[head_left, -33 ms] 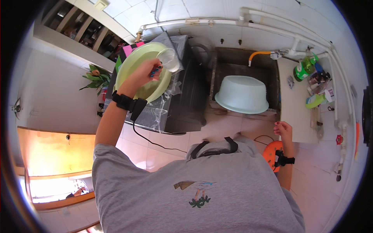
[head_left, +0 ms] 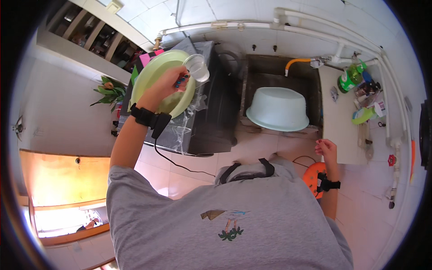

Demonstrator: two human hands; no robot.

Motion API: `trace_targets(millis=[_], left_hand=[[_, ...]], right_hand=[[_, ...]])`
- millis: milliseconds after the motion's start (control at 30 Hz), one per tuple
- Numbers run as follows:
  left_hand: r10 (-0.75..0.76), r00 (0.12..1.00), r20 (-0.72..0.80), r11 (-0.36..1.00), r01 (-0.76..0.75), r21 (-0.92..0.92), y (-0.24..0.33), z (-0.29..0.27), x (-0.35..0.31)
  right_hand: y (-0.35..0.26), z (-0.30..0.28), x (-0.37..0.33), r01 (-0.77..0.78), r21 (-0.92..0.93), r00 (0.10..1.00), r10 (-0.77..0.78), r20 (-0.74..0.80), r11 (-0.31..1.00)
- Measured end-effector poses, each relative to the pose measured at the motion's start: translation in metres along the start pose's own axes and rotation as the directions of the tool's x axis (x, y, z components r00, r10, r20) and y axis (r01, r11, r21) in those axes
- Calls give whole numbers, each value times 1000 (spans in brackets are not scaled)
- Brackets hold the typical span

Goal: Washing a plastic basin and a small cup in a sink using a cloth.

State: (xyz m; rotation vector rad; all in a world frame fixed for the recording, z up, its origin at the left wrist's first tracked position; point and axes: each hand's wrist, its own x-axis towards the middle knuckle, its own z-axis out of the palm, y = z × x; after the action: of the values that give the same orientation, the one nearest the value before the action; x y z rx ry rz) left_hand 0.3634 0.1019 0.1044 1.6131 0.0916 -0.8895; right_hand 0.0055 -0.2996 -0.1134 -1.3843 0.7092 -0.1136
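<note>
My left hand (head_left: 175, 80) is closed at the side of a clear cup (head_left: 197, 68), which it holds tilted over the right rim of a pale green basin (head_left: 140, 85). The basin sits on a dark, plastic-covered top (head_left: 168, 139) at the left. How the fingers grip the cup is partly hidden. Away to the right, my right hand (head_left: 326, 149) hangs near the end of a white counter (head_left: 345, 139). Its fingers are loosely bent and slightly apart, with nothing visible in them. Beneath that wrist shows an orange round thing (head_left: 313, 179).
A pale blue basin (head_left: 279, 108) rests upside down on the dark sink (head_left: 261, 67), below a tap with an orange hose (head_left: 297, 63). Bottles (head_left: 350, 81) stand on the right counter. White pipes (head_left: 261, 27) run along the wall. A black cable (head_left: 175, 165) trails from my left wrist.
The whole view has shifted slightly. The cup stays in my left hand over the basin rim, and my right hand keeps its pose.
</note>
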Motion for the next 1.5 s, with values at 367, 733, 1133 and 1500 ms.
trace_targets(millis=[367,733,1133,1500], left_hand=[[37,971,234,997,-53,62,-36,151,124],[129,945,301,915,-230,331,-76,199,199],[177,905,387,879,-322,351,-97,198,229],[-145,907,-395,978,193,84,-292,144,192]], right_hand=[[-94,86,80,374,-33,894,-351,279,927],[-81,147,180,422,-106,888,-387,249,900],[-77,157,216,447,-150,866,-384,321,882],[-60,118,242,466,-160,811,-348,470,870]])
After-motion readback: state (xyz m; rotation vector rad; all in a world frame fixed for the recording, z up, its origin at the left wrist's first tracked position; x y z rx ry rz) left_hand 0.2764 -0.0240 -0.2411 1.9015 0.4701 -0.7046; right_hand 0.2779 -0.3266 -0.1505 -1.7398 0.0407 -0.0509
